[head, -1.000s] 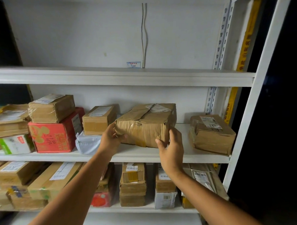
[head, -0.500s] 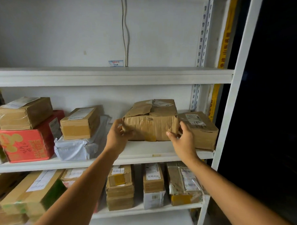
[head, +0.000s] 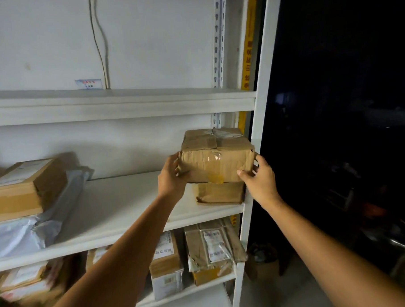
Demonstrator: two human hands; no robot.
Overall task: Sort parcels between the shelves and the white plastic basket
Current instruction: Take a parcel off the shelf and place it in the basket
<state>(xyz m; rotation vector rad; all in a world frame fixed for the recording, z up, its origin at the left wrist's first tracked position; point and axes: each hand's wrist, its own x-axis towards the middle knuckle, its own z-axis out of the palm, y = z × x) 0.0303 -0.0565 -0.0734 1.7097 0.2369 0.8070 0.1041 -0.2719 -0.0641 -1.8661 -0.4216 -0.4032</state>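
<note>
Head view: white shelving seen from the front, both forearms reaching in.
Parcel: crumpled brown taped carton (head: 217, 162), at the 3 o'clock end of the middle shelf (head: 120, 203).
Support: the carton sits on top of a flatter brown parcel (head: 219, 193); whether its full weight rests there cannot be told.
Left hand (head: 172, 178): clamped on the carton's 9 o'clock end, fingers curled round the corner.
Right hand (head: 259, 178): clamped on the 3 o'clock end, thumb on the front lower corner, fingers hidden behind.
Upright post (head: 262, 104): white, just beside the carton at 3 o'clock.
Same shelf, 9 o'clock: labelled brown box (head: 24, 184) lying on a grey mailer bag (head: 37, 227), well apart from the carton.
Shelf below, 6 o'clock: labelled parcels (head: 166, 266) standing side by side.
</note>
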